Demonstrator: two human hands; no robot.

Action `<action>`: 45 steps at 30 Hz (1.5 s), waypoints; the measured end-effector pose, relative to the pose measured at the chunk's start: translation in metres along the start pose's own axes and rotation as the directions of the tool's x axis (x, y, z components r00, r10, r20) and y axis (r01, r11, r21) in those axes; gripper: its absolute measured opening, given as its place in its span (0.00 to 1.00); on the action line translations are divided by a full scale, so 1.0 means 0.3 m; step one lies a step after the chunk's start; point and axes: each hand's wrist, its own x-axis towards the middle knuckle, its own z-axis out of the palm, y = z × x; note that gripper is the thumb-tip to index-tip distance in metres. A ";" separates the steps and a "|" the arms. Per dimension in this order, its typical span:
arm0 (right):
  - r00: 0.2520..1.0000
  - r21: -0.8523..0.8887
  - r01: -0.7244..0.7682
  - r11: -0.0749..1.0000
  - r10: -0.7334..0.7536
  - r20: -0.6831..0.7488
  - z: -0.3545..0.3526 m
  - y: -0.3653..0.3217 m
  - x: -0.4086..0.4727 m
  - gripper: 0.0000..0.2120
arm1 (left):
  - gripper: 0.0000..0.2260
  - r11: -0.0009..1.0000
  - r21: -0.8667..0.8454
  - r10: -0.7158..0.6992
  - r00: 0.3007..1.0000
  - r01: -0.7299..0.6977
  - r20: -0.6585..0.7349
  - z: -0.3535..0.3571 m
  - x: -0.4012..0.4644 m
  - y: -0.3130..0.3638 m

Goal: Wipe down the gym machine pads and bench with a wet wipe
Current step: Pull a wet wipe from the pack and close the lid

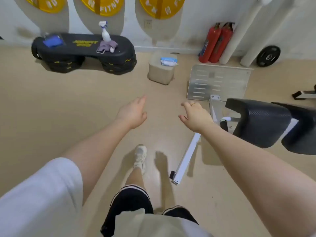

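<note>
A black aerobic step [82, 48] sits at the upper left, carrying a spray bottle [105, 32], a purple cloth [107, 45] and a blue cloth [53, 41]. Two red fire extinguishers [216, 42] lean against the wall at the upper right, with a black weight plate [268, 56] further right and a metal footplate [218, 82] on the floor below them.

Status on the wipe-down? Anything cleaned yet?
Done: nothing visible. The left hand and right hand are empty, stretched forward over the floor. In hand: apparently heading for the wipes pack, on the beige block ahead. Left: pull a wipe, then do the black pad at right and the bench.
</note>
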 end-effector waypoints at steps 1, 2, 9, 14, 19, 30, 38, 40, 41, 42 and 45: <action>1.000 -0.006 -0.002 1.000 0.003 0.030 0.006 -0.005 0.054 0.22 | 0.26 1.000 0.017 -0.008 1.000 0.007 0.030 -0.008 0.046 -0.022; 0.999 0.008 -0.006 1.000 0.006 0.041 0.014 -0.004 0.118 0.22 | 0.26 1.000 0.008 -0.014 0.999 0.014 0.033 -0.014 0.103 -0.054; 0.970 0.089 -0.097 0.991 0.075 0.229 -0.068 -0.036 0.631 0.21 | 0.26 0.997 0.079 -0.022 0.977 0.005 0.212 -0.172 0.571 -0.296; 0.969 0.114 -0.125 0.986 0.096 0.228 -0.201 -0.023 0.950 0.19 | 0.25 0.992 0.127 -0.004 0.971 -0.027 0.239 -0.310 0.896 -0.405; 0.959 0.152 -0.192 0.970 0.153 0.237 -0.273 0.071 1.221 0.18 | 0.25 0.977 0.182 0.058 0.960 -0.111 0.275 -0.381 1.185 -0.420; 0.886 0.155 -0.298 0.942 0.212 0.413 -0.294 0.435 2.078 0.19 | 0.26 0.997 0.057 0.026 0.931 -0.050 0.365 -0.348 2.149 -0.401; 0.849 0.134 -0.263 0.955 0.163 0.503 -0.214 0.649 2.669 0.17 | 0.25 0.987 -0.120 -0.051 0.912 0.108 0.408 -0.158 2.751 -0.418; 0.854 0.145 -0.242 0.959 0.140 0.501 -0.119 0.688 2.805 0.16 | 0.25 0.983 -0.142 -0.044 0.904 0.115 0.426 -0.067 2.874 -0.446; 0.855 0.148 -0.238 0.960 0.134 0.502 -0.065 0.706 2.868 0.17 | 0.24 0.979 -0.162 -0.044 0.900 0.125 0.434 -0.016 2.933 -0.459; 0.854 0.150 -0.240 0.959 0.135 0.502 -0.009 0.723 2.926 0.17 | 0.24 0.973 -0.183 -0.046 0.900 0.138 0.434 0.037 2.992 -0.466; 0.856 0.147 -0.250 0.957 0.147 0.496 0.176 0.770 3.075 0.18 | 0.23 0.966 -0.215 -0.043 0.905 0.146 0.423 0.246 3.171 -0.503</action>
